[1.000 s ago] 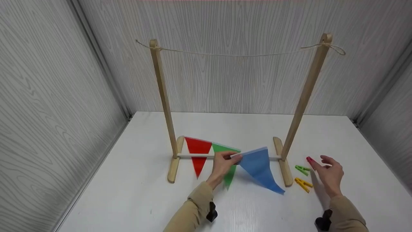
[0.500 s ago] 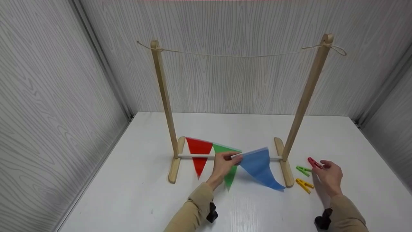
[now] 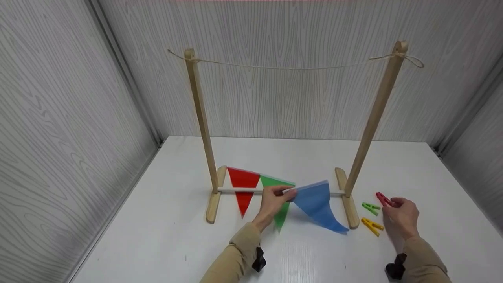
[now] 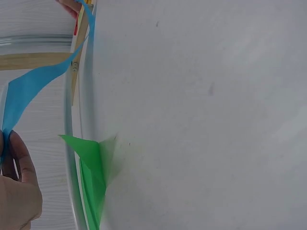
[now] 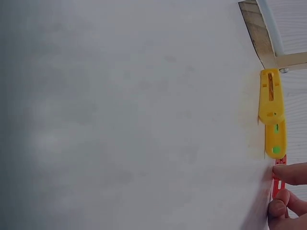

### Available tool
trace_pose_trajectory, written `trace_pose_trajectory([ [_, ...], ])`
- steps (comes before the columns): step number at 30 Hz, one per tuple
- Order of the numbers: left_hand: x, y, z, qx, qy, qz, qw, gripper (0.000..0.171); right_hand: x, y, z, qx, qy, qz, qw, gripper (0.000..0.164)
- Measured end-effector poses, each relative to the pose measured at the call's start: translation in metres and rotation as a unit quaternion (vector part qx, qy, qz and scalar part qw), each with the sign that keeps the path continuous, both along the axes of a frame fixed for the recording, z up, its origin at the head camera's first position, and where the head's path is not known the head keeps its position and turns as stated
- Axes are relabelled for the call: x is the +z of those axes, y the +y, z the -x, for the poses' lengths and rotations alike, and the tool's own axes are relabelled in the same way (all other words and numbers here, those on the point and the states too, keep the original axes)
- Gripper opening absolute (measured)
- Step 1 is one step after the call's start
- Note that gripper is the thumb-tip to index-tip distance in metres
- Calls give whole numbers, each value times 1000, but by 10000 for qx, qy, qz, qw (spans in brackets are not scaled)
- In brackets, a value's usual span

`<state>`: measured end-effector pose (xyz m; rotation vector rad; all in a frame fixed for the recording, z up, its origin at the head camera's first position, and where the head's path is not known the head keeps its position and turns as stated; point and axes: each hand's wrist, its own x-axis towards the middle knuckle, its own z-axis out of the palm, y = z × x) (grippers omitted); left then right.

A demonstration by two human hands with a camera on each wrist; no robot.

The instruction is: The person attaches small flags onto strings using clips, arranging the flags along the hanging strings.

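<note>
"Trouble nearest, lower right of the frame?"

"Yellow clip (image 3: 371, 226), easily brushed aside by a low sweep of the right hand (image 3: 402, 216). Plastic by the look, splayed into a V; same for the green clip (image 3: 371, 208) just beyond."

"And those fingers?"

"Curled, thumb and fingertips pinching the red clip (image 3: 384, 199), slim and hard-edged. Lifted or lying: cannot tell. Liable to spring out sideways from an off-centre squeeze."

"Lower centre?"

"Left hand (image 3: 273, 202), thumb against fingers, pinching one end of the top edge of the blue pennant (image 3: 314, 204). Likely to droop or slip from one-sided support, with the curled tip unheld beside a wooden foot (image 3: 350, 214). Thin, limp triangle, pale hem."

"Behind that?"

"Green pennant (image 3: 280, 217), partly covered by the left hand, then red pennant (image 3: 243, 179), flatter, crossed by a smooth white bar (image 3: 227, 190). Easily dragged askew by a careless forearm."

"Upper frame, farthest?"

"Round-topped wooden posts (image 3: 202, 122), joined by thin, sagging string (image 3: 290, 68), looped at upper right; could slacken from a tug. Last, a grey wall (image 3: 290, 106), wavy with wood-grain pattern."
</note>
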<state>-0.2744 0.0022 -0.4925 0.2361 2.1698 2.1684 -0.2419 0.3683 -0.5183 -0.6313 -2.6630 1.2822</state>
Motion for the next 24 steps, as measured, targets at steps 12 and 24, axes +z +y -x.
trace_pose_trajectory([
  [12, 1, 0, 0, 5, -88, -37, 10000, 24, 3, 0, -1, 105, 56, -28, 9999, 47],
  [24, 19, -2, 4, 189, 51, 233, 9995, 26, 34, -12, 6, 299, 746, 396, 9960, 45],
])
